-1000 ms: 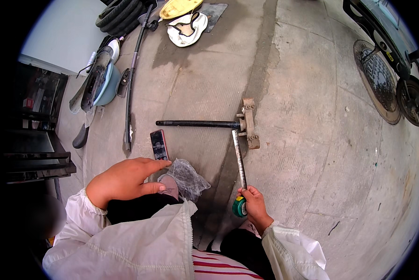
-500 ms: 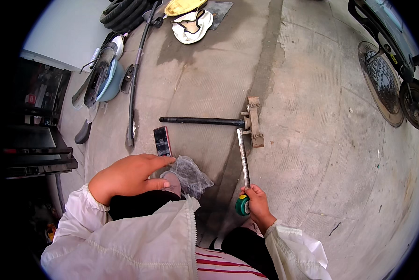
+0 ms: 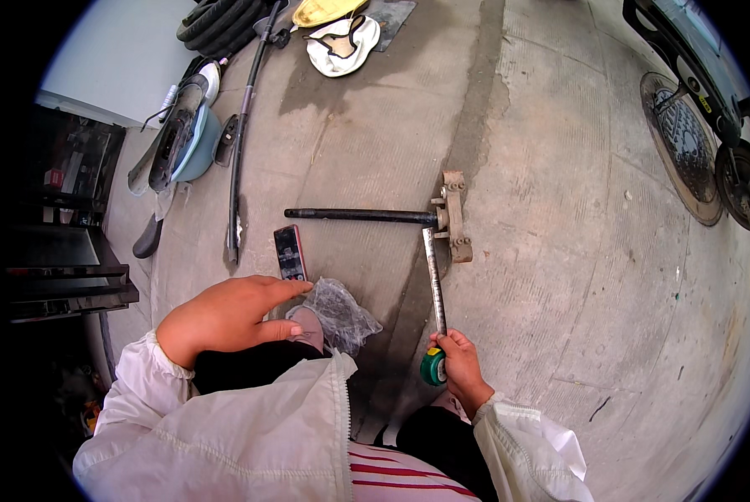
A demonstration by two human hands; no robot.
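Holding 1 green tape measure with the right fingers.

Head-worn wide fisheye view, facing down and forward over the grey concrete floor.
The left one of two side-by-side head cameras looks past the white zip-fronted jacket at the lower edge, with the bare left hand and bare right hand close below it; the black metal rod with a rusty brown bracket lies farther out, near mid-picture, while the stacked black rubber tyres at upper left are well beyond, toward the curved rim.
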